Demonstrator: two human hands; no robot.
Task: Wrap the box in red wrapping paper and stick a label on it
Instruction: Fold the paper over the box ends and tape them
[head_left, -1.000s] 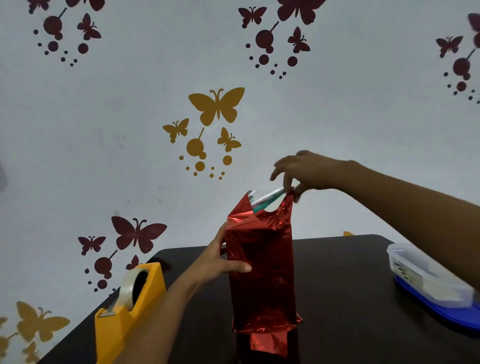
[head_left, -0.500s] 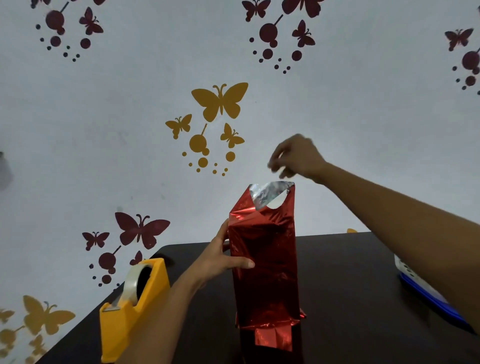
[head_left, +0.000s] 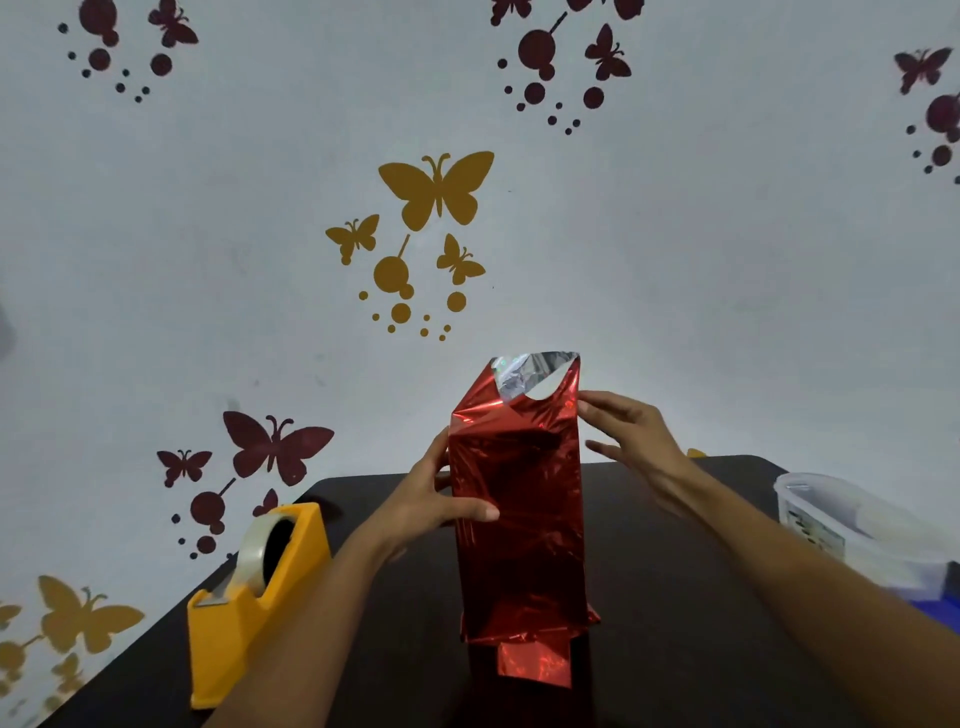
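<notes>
The box (head_left: 519, 519) stands upright on the dark table (head_left: 675, 597), covered in shiny red wrapping paper. Loose paper sticks up above its top and shows a silver inner side (head_left: 524, 376). A red flap lies folded out at its base. My left hand (head_left: 441, 499) grips the box's left side, thumb across the front. My right hand (head_left: 628, 436) is beside the upper right edge, fingers spread and straight, its fingertips at the paper's right edge. No label is in view.
A yellow tape dispenser (head_left: 249, 603) with a clear tape roll stands at the table's front left. A clear plastic container (head_left: 862, 530) on something blue sits at the right edge. A wall with butterfly stickers rises just behind the table.
My right hand has come down from above the paper's top to the box's upper right side and opened. The greenish thing it pinched a second ago is out of sight. My left hand stays put.
</notes>
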